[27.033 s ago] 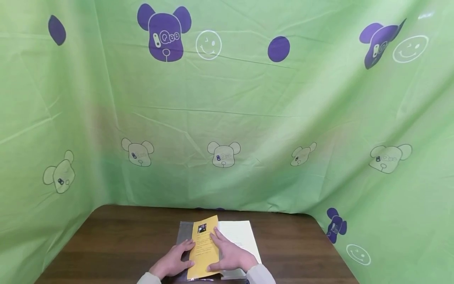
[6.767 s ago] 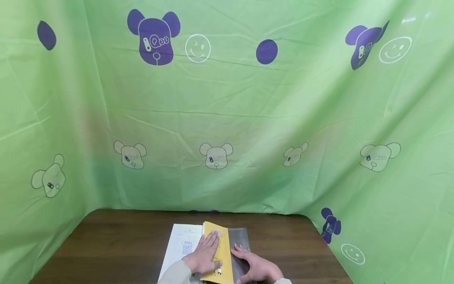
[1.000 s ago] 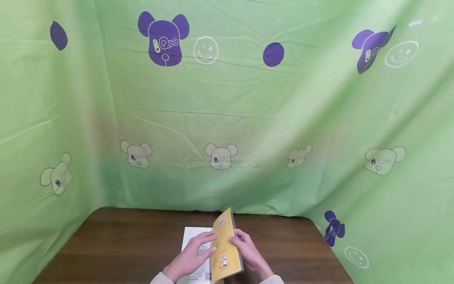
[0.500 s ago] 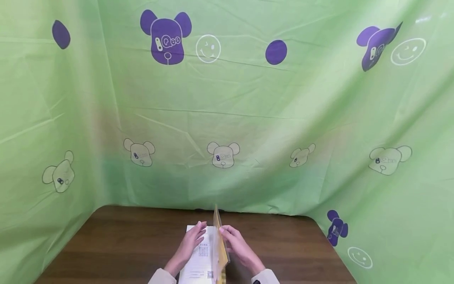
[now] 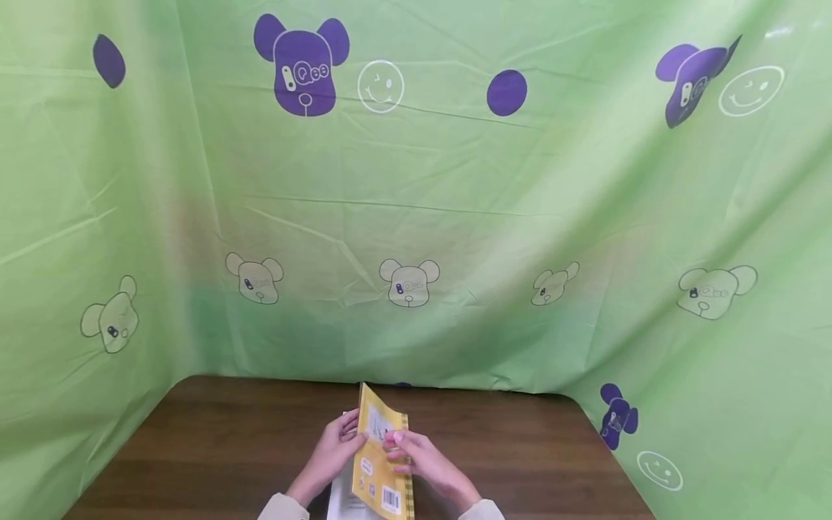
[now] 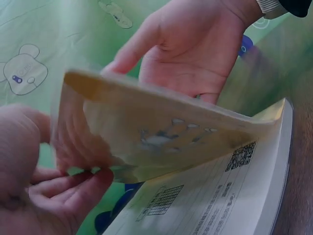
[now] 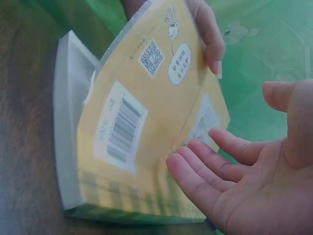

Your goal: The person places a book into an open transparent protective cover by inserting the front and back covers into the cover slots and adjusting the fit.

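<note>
A book stands partly opened, its yellow back cover point(image 5: 383, 477) raised over the white last page point(image 6: 205, 200). Barcode, QR code and cartoon print show on the cover's outer side in the right wrist view. My left hand point(image 5: 331, 455) pinches the cover's free edge, thumb on the outer face and fingers behind. My right hand point(image 5: 425, 462) is at the cover's outer face with fingers loosely spread and palm up in the right wrist view point(image 7: 254, 171); whether the fingertips touch it I cannot tell. A clear plastic jacket seems to wrap the cover.
Below lies a dark brown wooden table point(image 5: 260, 426). A green cloth point(image 5: 416, 217) printed with purple and white bear heads hangs behind the table and along both sides.
The cover has swung from the right, through upright, to the left over the white page. Its hold has passed from right hand to left. Long before, the book lay opened flat under both hands.
</note>
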Tool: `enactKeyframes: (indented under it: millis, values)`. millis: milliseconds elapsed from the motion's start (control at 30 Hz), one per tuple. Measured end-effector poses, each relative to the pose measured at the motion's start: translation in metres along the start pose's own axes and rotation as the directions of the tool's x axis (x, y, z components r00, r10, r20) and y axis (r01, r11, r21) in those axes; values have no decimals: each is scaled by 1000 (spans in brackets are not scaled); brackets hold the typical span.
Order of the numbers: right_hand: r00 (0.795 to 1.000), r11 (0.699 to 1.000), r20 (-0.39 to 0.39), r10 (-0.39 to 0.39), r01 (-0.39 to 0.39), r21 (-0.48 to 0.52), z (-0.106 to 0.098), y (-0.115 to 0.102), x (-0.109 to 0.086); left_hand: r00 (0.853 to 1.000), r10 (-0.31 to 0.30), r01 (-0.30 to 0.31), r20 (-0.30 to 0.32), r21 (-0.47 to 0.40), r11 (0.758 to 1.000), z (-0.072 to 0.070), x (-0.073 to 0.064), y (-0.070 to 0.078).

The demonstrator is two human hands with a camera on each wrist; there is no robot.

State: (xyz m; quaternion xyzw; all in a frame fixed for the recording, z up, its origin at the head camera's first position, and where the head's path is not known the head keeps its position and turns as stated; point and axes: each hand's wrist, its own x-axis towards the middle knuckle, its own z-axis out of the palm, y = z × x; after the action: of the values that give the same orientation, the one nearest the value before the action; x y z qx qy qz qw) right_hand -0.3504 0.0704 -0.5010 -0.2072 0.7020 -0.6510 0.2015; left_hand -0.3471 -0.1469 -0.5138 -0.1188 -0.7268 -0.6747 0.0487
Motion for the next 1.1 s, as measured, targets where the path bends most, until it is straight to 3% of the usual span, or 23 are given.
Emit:
enactKeyframes:
  millis: [100, 267, 400, 533, 867, 1100]
  values:
    - [1000, 1000, -24, 20, -21, -6, 1, 3, -2, 999, 13, -11, -44, 61, 998, -4, -1, -2]
    - [999, 999, -43, 23, -25, -40, 0, 10, -4, 994, -11, 29, -110, 168, 985, -9, -5, -3]
    - [1000, 998, -27, 15, -16, -59, -3, 12, -3, 989, -21, 66, -148, 304, 950, -14, -6, 0]
    - [999, 996, -39, 2, -6, -89, -4, 13, -1, 989, -32, 88, -143, 405, 910, -18, -8, -1]
    - [980, 991, -199, -26, -1, -133, -7, 23, 7, 991, -52, 112, -127, 529, 841, -20, -15, -12]
    - [958, 985, -280, -57, 8, -172, -12, 26, 14, 986, -109, 156, -122, 497, 854, -17, -13, -13]
